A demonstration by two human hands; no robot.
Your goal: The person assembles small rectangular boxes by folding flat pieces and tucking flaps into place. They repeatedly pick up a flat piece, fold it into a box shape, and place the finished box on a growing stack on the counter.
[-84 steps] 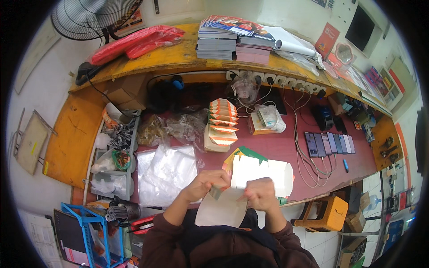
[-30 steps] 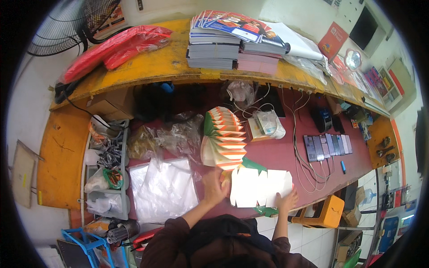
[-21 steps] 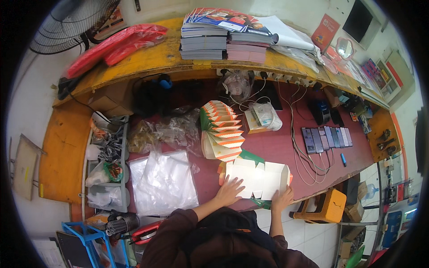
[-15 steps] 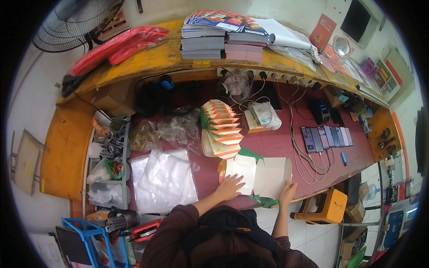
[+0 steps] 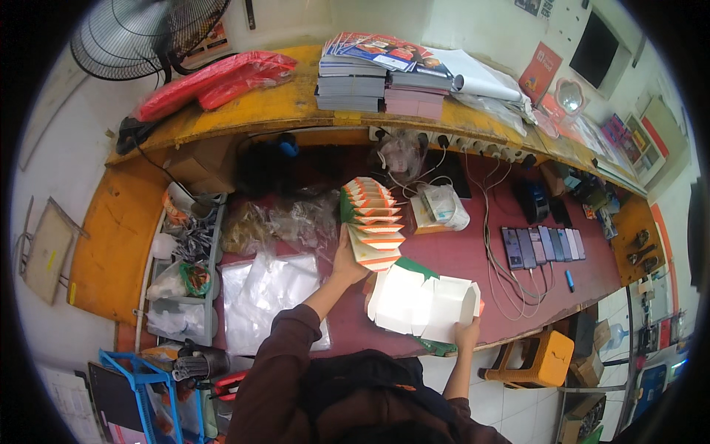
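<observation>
Open carton [image 5: 421, 300], white inner face up, flaps spread, lies on dark-red worktop [image 5: 452, 253] near its front edge; R wall stands up, w/ orange showing at outer side. R hand [image 5: 467, 331] at carton's near R corner, grip closed on the cardboard. Green card [image 5: 416, 267] protrudes from under carton, at far & near edges. L hand [image 5: 347, 257], beyond & L of carton, touches L side of a row of folded cartons [image 5: 375, 229] (orange, white, green), fanned at its near end; fingers partly hidden, so cannot tell if grip is closed. L of carton: stack of clear plastic sleeves [image 5: 266, 303], then grey organiser tray [image 5: 212, 318] w/ bagged items. Beyond carton, slightly R: white packet [image 5: 446, 203] atop small box. Far R of carton: row of smartphones [image 5: 526, 248], some w/ white cables; blue marker pen [image 5: 570, 280] nearby. Below R of carton: yellow plastic stool [image 5: 551, 355].
</observation>
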